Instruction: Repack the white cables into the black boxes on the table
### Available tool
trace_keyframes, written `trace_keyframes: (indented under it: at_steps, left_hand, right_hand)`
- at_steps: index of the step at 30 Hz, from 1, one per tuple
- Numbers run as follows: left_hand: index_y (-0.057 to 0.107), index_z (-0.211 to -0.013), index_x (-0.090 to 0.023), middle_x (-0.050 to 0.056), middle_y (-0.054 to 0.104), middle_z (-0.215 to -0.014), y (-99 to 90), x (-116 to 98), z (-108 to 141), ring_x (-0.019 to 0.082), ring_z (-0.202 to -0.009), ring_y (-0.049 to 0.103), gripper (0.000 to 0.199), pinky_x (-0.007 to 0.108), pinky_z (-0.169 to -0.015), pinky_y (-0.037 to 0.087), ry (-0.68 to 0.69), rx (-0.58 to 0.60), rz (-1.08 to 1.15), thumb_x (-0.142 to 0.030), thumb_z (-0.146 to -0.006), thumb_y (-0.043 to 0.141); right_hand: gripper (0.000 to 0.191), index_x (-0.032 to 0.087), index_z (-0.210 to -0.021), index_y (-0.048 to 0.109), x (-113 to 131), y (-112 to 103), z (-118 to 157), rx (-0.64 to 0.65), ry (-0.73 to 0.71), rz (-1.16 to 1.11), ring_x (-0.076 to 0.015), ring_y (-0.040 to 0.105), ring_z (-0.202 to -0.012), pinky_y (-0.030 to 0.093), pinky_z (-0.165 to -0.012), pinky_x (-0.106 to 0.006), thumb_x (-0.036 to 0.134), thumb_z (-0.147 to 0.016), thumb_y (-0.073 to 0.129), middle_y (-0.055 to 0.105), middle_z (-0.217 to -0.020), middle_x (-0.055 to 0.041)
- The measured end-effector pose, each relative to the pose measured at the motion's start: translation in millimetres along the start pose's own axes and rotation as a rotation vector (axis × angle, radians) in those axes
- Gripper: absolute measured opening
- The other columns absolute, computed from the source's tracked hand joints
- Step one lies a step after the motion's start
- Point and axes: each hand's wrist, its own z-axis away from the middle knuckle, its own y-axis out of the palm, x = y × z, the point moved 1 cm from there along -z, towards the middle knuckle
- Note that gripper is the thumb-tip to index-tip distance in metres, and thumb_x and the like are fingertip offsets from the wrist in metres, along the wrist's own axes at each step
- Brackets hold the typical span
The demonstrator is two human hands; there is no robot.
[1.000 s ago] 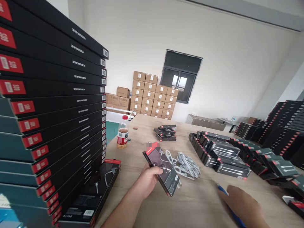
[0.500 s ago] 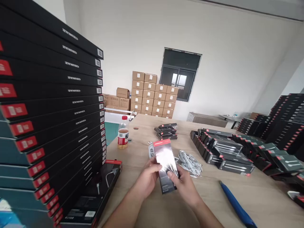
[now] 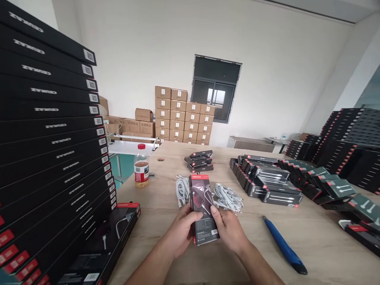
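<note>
Between my two hands is a slim black cable box (image 3: 204, 227) with a red top band and a picture of a cable on its face. My left hand (image 3: 185, 225) grips its left edge, thumb across the front. On the right side, my right hand (image 3: 228, 227) holds it with the thumb pressed on the face. Just beyond the box lie two bundles of white cables, one on the left (image 3: 182, 190) and a looser one on the right (image 3: 228, 197). Behind them is a small pile of black boxes (image 3: 199, 161).
A tall stack of black boxes (image 3: 56, 138) rises at the left, beside a bottle (image 3: 141, 166) with a red cap. Rows of black cable boxes (image 3: 267, 178) fill the right side. A blue tool (image 3: 282, 241) lies at the front right. Cartons (image 3: 178, 114) stand against the wall.
My view has turned slightly right. The box's face has tilted, so the glare is gone and its picture shows. Both hands still hold it.
</note>
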Motion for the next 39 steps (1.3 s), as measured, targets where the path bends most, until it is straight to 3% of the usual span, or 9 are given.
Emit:
trace_keyframes:
  at_steps: [7, 18, 22, 26, 33, 36, 39]
  left_hand:
    - [0.067, -0.103, -0.019, 0.001, 0.07, -0.083, -0.2, -1, -2, 0.017, -0.072, 0.06, 0.036, 0.028, -0.065, 0.047, -0.05, -0.08, -0.121, -0.023, -0.067, 0.069]
    - [0.066, -0.08, -0.016, -0.001, 0.064, -0.065, -4.3, -12, -2, 0.015, -0.06, 0.056, 0.019, 0.026, -0.057, 0.042, -0.025, -0.14, -0.193, -0.022, -0.062, 0.063]
    - [0.07, -0.092, -0.016, 0.004, 0.073, -0.078, 4.5, -10, -3, 0.02, -0.071, 0.065, 0.03, 0.03, -0.068, 0.05, 0.038, -0.151, -0.211, -0.033, -0.068, 0.076]
    - [0.071, -0.107, -0.016, 0.009, 0.077, -0.096, 7.5, -9, -2, 0.026, -0.089, 0.07, 0.047, 0.035, -0.082, 0.052, 0.056, -0.089, -0.243, -0.038, -0.067, 0.084]
    - [0.068, -0.118, -0.018, 0.008, 0.076, -0.101, -3.9, -7, 4, 0.023, -0.087, 0.069, 0.058, 0.028, -0.074, 0.049, -0.113, 0.145, -0.362, -0.031, -0.065, 0.086]
    - [0.07, -0.111, -0.018, 0.006, 0.076, -0.096, -7.7, -6, 6, 0.023, -0.085, 0.069, 0.052, 0.028, -0.073, 0.049, -0.215, 0.161, -0.434, -0.034, -0.064, 0.085]
    - [0.073, -0.103, -0.018, 0.003, 0.076, -0.089, -8.1, -7, 10, 0.021, -0.082, 0.067, 0.048, 0.025, -0.069, 0.046, -0.334, 0.263, -0.494, -0.032, -0.059, 0.087]
  right_hand:
    - [0.059, 0.024, -0.059, 0.049, 3, -5, -1, -0.031, -0.037, 0.16, -0.0203, 0.056, -0.056, 0.033, -0.057, -0.031, 0.053, -0.103, 0.024, 0.064, -0.061, -0.0049]
    - [0.059, 0.023, -0.063, 0.056, 12, 3, 1, -0.08, -0.101, 0.201, -0.0192, 0.055, -0.057, 0.031, -0.058, -0.031, 0.046, -0.105, 0.023, 0.064, -0.062, -0.0043]
    - [0.063, 0.022, -0.064, 0.061, 14, 6, 3, -0.091, -0.112, 0.227, -0.0188, 0.058, -0.058, 0.031, -0.059, -0.031, 0.047, -0.106, 0.022, 0.067, -0.064, -0.0058]
    - [0.065, 0.022, -0.063, 0.061, 12, 1, 2, -0.152, -0.076, 0.171, -0.0186, 0.058, -0.056, 0.033, -0.058, -0.03, 0.051, -0.105, 0.021, 0.066, -0.062, -0.0062]
    - [0.067, 0.025, -0.055, 0.06, -16, -33, -11, -0.432, 0.188, -0.075, -0.0241, 0.06, -0.057, 0.039, -0.059, -0.033, 0.075, -0.091, 0.034, 0.065, -0.056, -0.008]
    - [0.069, 0.024, -0.054, 0.06, -27, -42, -15, -0.463, 0.232, -0.17, -0.0223, 0.056, -0.05, 0.039, -0.055, -0.033, 0.078, -0.088, 0.035, 0.06, -0.05, -0.0061]
    - [0.069, 0.022, -0.057, 0.061, -34, -46, -17, -0.511, 0.269, -0.298, -0.0202, 0.054, -0.049, 0.041, -0.054, -0.032, 0.079, -0.087, 0.038, 0.058, -0.049, -0.0041]
